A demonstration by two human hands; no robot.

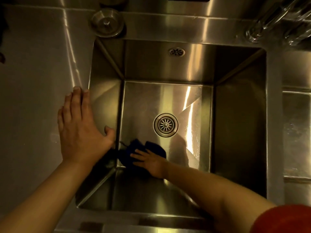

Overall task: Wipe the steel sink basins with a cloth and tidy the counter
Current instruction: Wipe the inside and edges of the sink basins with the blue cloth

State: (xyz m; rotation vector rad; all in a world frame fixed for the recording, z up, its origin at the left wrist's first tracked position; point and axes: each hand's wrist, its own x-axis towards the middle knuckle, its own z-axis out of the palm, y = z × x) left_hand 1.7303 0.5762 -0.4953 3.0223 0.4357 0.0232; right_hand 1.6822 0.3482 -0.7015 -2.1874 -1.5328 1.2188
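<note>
The right hand [149,161] presses with straight, spread fingers on a crumpled dark blue cloth [134,151] at the near-left corner of the deep square steel sink basin's [239,132] floor, while the left hand [80,130] lies flat, fingers together, on the grey counter [38,81] at the basin's left rim, holding nothing. The cloth is bunched and so dark that its folds are hard to read, and the hand covers part of it. A round slotted steel drain [165,124] sits mid-floor, well apart from the cloth.
</note>
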